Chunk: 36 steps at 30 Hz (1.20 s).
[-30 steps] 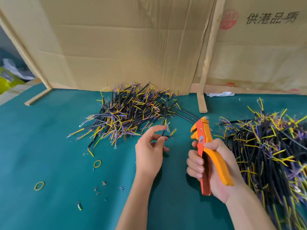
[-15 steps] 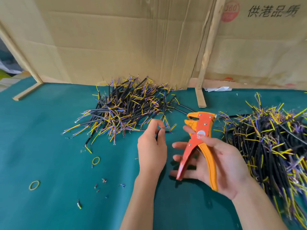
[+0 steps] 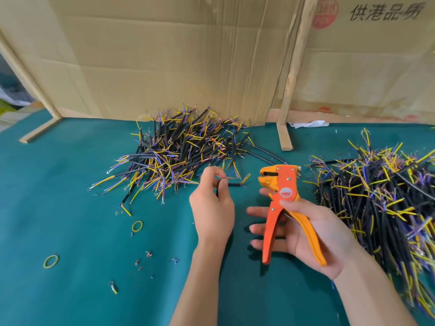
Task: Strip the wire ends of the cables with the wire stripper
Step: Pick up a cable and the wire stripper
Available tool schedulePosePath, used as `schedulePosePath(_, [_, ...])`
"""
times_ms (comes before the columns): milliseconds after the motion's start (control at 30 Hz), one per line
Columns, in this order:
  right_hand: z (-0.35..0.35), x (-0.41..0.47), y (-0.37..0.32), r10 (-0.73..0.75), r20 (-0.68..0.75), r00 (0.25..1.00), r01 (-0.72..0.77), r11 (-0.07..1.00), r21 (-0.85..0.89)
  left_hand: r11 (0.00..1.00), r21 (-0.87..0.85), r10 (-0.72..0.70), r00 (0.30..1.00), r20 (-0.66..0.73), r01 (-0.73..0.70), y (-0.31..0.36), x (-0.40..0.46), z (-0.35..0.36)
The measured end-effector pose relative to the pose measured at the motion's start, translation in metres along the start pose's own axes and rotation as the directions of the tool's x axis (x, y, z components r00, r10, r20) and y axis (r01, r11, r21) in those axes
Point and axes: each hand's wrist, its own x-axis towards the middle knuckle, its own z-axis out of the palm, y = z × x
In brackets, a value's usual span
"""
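**Cable pinched in left hand, stripper cradled in right**

Fingers of the left hand [image 3: 213, 209] curl around a short black cable [image 3: 229, 184], thumb and forefinger pinching it near one end so that its far tip, with yellow and blue cores showing, points toward 3 o'clock. That tip sits just short of the head of the wire stripper [image 3: 281, 203], not touching it. The right hand [image 3: 313, 234] lies palm up beneath the orange tool, thumb pressed over the pivot area and the other fingers stretched out nearly straight under the two handles, which are spread apart. The stripper's mouth faces 9 o'clock, toward the cable, and stands parted with nothing in it.

At 12 o'clock from the hands, a heap of cables [image 3: 179, 151] rests on the green table cover [image 3: 70, 184], their bared ends splayed outward. A larger heap [image 3: 381, 196] lies at 3 o'clock, just beside the right wrist. At 9 o'clock, two yellow rubber bands [image 3: 137, 226] lie well apart, with small scraps of stripped insulation [image 3: 148, 254] between them and the left forearm. Cardboard sheets [image 3: 164, 55] stand along the far edge at 12 o'clock, propped by a wooden strip [image 3: 290, 74].
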Motion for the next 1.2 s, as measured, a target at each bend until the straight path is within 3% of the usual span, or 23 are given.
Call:
schedulePosePath(100, [0.006, 0.005, 0.005, 0.018, 0.054, 0.998, -0.016, 0.999, -0.036, 1.0, -0.017, -0.006, 0.999, -0.045, 0.005, 0.001, 0.0, 0.002])
schedulePosePath(433, [0.019, 0.01, 0.015, -0.015, 0.025, 1.0, 0.018, 0.988, -0.151, 0.996, -0.086, 0.025, 1.0, -0.009, -0.026, 0.005, -0.006, 0.007])
schedulePosePath(800, [0.032, 0.018, 0.022, -0.166, -0.169, 0.972, 0.143, 0.98, -0.138, 0.996, -0.075, 0.051, 0.998, 0.047, -0.047, 0.006, -0.008, 0.01])
schedulePosePath(967, [0.028, 0.015, 0.017, -0.164, -0.109, 0.98, 0.163, 0.987, -0.016, 0.996, -0.092, 0.0, 0.998, 0.057, 0.005, 0.005, -0.007, 0.011])
schedulePosePath(1200, [0.005, 0.005, 0.004, -0.094, -0.054, 0.994, 0.089, 0.991, -0.096, 0.983, -0.158, -0.077, 0.991, 0.106, 0.093, 0.002, -0.004, 0.01])
